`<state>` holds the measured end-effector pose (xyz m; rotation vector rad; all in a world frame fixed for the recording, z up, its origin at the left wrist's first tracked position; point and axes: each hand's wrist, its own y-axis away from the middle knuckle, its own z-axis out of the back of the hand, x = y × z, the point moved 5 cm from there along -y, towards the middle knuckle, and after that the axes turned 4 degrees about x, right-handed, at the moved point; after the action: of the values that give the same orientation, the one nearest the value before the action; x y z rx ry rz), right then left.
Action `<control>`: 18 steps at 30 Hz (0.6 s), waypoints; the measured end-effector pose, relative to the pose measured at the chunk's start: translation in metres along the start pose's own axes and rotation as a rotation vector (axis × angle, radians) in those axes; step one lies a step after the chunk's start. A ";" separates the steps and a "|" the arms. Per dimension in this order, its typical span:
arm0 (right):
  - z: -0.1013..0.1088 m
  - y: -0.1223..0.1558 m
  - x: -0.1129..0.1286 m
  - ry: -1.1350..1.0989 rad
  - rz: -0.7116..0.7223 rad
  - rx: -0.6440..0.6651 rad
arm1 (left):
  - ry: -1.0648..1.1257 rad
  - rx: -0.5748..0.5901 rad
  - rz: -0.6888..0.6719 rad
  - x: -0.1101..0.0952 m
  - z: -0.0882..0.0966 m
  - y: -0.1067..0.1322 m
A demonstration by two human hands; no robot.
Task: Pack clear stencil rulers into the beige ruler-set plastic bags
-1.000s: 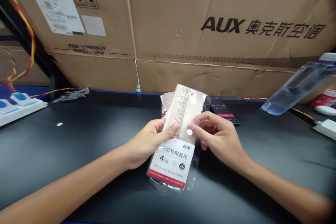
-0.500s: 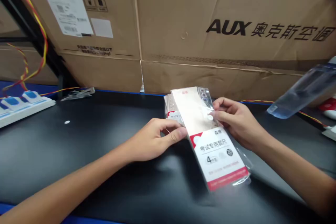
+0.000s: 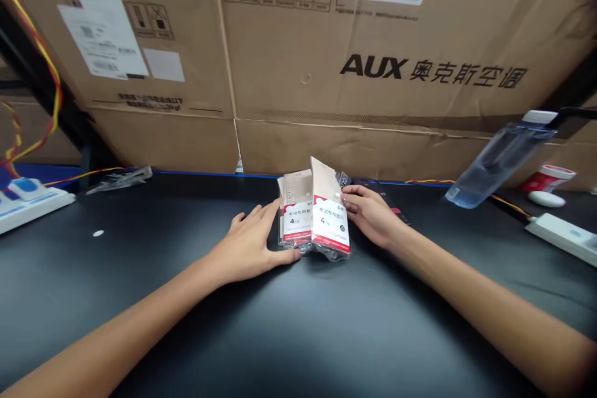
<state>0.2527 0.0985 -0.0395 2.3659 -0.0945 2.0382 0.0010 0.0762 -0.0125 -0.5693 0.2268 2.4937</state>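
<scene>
- Head view, with the clock laid over the held packet [image 3: 329, 210]: it sits near the centre of the scene, tilted, its left edge against or over the right side of the packet pile [image 3: 295, 219] at 9 o'clock. I can't tell which, nor whether its foot rests on the desk.
- The right hand [image 3: 370, 211], at 3 o'clock, pinches the packet's right edge between thumb and fingers.
- The left hand [image 3: 250, 245], at 8 o'clock, is spread wide, its fingertips at the pile's left side and its thumb by the near corner, gripping nothing that I can see.
- To my eye, the steady way is to let the left hand act as a stop, pinch only the rim so the sleeve doesn't buckle, and line up the lower edges; slick film probably slides easily.
- Both packet and pile show glossy, crinkled clear plastic over flat, pale, long rectangles, with smooth white cards banded in red.
- At 3 o'clock, beyond the right hand, a dark slab [image 3: 402, 216] peeks out, mostly hidden.
- Between 2 and 3, a smooth, clear bluish bottle [image 3: 501, 161] leans.
- Far out at 9, a hard white power strip [image 3: 35, 208] lies on the matte black desk [image 3: 298, 336], with a small flat white disc [image 3: 97, 233] nearer in.
- At 12, a creased brown carton [image 3: 280, 90] walls off the back.
</scene>
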 end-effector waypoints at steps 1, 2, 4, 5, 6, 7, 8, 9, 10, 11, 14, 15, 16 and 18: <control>-0.004 -0.004 -0.002 0.016 0.001 0.004 | -0.006 0.031 0.013 0.003 0.004 0.000; -0.010 -0.007 -0.004 0.036 0.003 0.010 | -0.012 0.058 0.019 0.007 0.009 0.000; -0.024 -0.012 -0.008 0.085 -0.008 0.044 | -0.025 0.098 0.038 0.019 0.021 0.001; -0.032 -0.014 -0.009 0.109 -0.008 0.064 | -0.033 0.109 0.069 0.028 0.027 0.001; -0.041 -0.015 -0.010 0.133 -0.010 0.094 | -0.038 0.124 0.084 0.037 0.034 0.001; -0.050 -0.016 -0.011 0.151 -0.005 0.122 | -0.046 0.121 0.115 0.046 0.040 0.001; -0.059 -0.017 -0.012 0.164 0.004 0.148 | -0.052 0.132 0.139 0.055 0.045 0.000; -0.068 -0.018 -0.013 0.171 0.013 0.172 | -0.052 0.138 0.138 0.061 0.050 0.000; -0.077 -0.019 -0.013 0.172 0.021 0.194 | -0.056 0.135 0.128 0.066 0.054 -0.001; -0.086 -0.021 -0.014 0.170 0.028 0.213 | -0.056 0.132 0.108 0.069 0.057 -0.001; -0.114 -0.027 -0.016 0.157 0.036 0.256 | 0.009 0.163 0.009 0.071 0.064 0.001; -0.122 -0.028 -0.017 0.154 0.038 0.267 | 0.046 0.182 -0.022 0.071 0.066 0.003; -0.130 -0.030 -0.017 0.154 0.039 0.277 | 0.081 0.197 -0.039 0.071 0.068 0.005; -0.142 -0.031 -0.016 0.152 0.041 0.299 | 0.125 0.204 -0.016 0.075 0.073 0.008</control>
<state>0.1120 0.1374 -0.0336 2.3684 0.1779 2.3939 -0.0853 0.1271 0.0194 -0.6386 0.5165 2.3846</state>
